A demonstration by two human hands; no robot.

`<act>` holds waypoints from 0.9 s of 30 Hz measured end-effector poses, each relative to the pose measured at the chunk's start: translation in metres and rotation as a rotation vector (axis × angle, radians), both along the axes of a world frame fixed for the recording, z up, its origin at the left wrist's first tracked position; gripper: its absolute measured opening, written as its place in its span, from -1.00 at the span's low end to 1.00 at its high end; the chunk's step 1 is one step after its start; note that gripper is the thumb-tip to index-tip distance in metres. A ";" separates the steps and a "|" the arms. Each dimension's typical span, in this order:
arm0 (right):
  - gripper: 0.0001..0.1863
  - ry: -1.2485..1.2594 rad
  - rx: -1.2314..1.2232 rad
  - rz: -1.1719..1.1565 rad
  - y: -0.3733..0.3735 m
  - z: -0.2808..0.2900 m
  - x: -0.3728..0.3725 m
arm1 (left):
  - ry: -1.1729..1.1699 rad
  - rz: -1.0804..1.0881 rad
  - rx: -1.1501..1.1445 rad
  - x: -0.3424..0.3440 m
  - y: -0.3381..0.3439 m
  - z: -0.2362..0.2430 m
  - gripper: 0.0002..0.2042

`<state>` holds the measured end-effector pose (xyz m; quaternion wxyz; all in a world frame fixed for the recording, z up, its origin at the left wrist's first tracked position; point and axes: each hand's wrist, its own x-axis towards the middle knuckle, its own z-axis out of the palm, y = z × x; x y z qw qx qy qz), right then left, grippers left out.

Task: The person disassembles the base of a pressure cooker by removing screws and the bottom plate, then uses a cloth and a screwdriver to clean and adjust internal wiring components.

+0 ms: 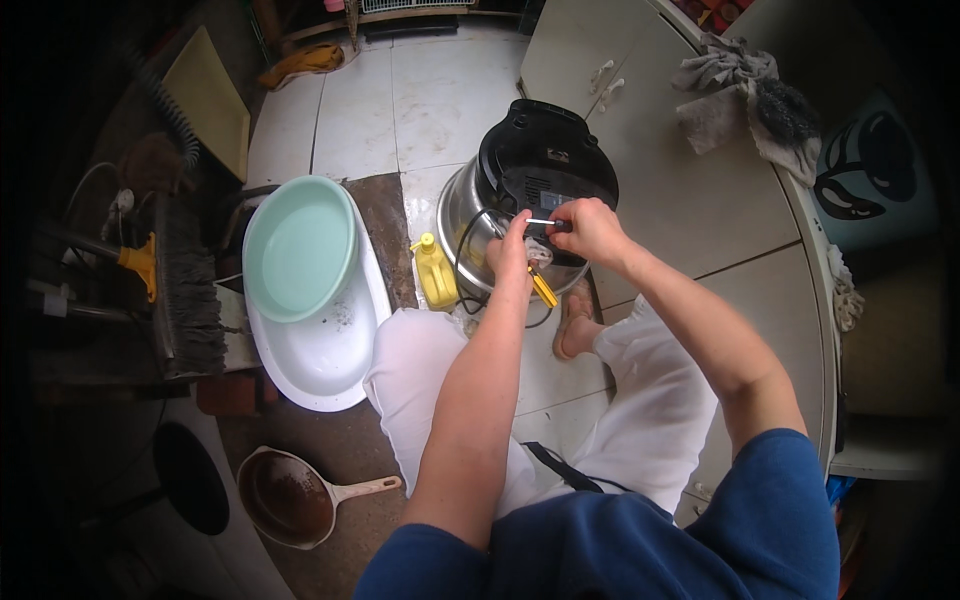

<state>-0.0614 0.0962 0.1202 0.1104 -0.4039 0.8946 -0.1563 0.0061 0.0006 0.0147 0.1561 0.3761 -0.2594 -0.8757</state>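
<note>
My right hand [592,230] is closed around the dark handle of a screwdriver [541,221], whose bright shaft points left. At the shaft's tip are the fingers of my left hand [510,252], pinched together; whatever they hold is too small to make out. Both hands are over a black appliance [545,165] with vent slots, which rests tilted on a round silver metal container [456,205]. A black cord [459,262] loops down beside the container. Below my left hand, a tool with yellow handles [542,287] lies by a whitish crumpled piece [540,252].
A yellow jug [433,272] stands left of the container. Farther left, a mint-green basin [300,250] sits in a white tub [325,375]. A pan [290,497] lies at lower left, near a broom [190,300]. Pale cabinets [690,170] with cloths [745,100] line the right.
</note>
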 end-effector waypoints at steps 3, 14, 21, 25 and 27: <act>-0.81 0.113 -0.021 0.115 -0.009 -0.007 0.005 | 0.006 0.005 0.003 0.000 -0.005 -0.006 -0.68; -0.74 0.025 0.157 0.221 -0.019 0.001 -0.006 | 0.058 0.057 0.071 -0.002 -0.001 -0.005 -0.67; -0.74 -0.065 0.165 0.242 -0.026 0.001 -0.013 | 0.055 0.047 0.067 -0.002 -0.002 -0.006 -0.68; -0.75 -0.060 0.117 0.232 -0.023 -0.002 -0.012 | 0.024 0.042 0.057 -0.001 -0.002 -0.002 -0.67; -0.76 -0.066 0.080 0.198 -0.018 -0.006 -0.015 | 0.031 0.036 0.054 -0.002 0.001 0.000 -0.66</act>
